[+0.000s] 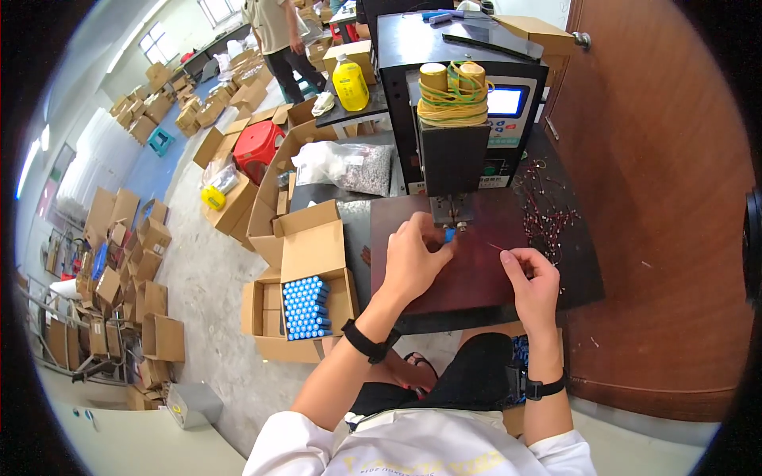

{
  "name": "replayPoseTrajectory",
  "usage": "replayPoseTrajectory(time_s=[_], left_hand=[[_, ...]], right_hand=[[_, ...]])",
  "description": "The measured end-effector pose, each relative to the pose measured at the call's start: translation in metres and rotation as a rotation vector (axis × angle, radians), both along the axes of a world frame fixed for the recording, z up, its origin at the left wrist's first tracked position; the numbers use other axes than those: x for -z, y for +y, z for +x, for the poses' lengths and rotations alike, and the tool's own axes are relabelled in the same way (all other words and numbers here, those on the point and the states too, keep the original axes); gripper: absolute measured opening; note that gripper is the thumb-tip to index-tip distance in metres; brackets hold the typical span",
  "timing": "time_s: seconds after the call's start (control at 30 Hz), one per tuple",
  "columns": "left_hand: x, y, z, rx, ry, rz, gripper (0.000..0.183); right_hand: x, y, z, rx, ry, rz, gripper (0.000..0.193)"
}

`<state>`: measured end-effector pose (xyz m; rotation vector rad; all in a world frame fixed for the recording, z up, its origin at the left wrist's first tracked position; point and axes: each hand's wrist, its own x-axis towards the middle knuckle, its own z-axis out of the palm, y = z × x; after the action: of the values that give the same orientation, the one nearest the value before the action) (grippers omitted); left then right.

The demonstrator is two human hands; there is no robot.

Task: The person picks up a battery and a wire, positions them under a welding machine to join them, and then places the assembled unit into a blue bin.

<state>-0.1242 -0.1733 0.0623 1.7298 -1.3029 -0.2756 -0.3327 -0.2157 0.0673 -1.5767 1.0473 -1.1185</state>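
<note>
My left hand (418,258) is closed around a blue cylindrical battery cell (449,235), just under the head (452,209) of a black spot welder (454,155). Most of the cell is hidden by my fingers. To the right, my right hand (533,279) pinches a thin red wire (495,247) that points toward the cell. Both hands are over a dark red mat (405,297) on the black table. Beyond my right hand lies a loose spread of small wired leads (548,218).
Left of the mat, an open cardboard box (349,295) holds rows of blue cells (306,309). Behind it are a plastic bag of small parts (349,166) and a yellow bottle (350,83). A brown door (651,198) stands close on the right. Another person (279,40) stands farther back.
</note>
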Motion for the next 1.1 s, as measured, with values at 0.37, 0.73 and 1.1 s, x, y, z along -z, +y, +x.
replayPoseTrajectory(time_s=[0.37,0.73,1.1], left_hand=[[-0.023,0.017,0.008,0.01,-0.059,0.051,0.027],[-0.007,-0.005,-0.005,0.018,-0.013,0.059,0.023],[0.003,-0.006,-0.002,0.055,-0.012,-0.053,0.019]], right_hand=[[0.006,-0.006,0.028,-0.064,0.015,-0.103,0.01],[0.021,-0.015,0.048,-0.016,0.005,-0.072,0.015],[0.004,-0.025,0.056,-0.058,0.035,0.049,0.018]])
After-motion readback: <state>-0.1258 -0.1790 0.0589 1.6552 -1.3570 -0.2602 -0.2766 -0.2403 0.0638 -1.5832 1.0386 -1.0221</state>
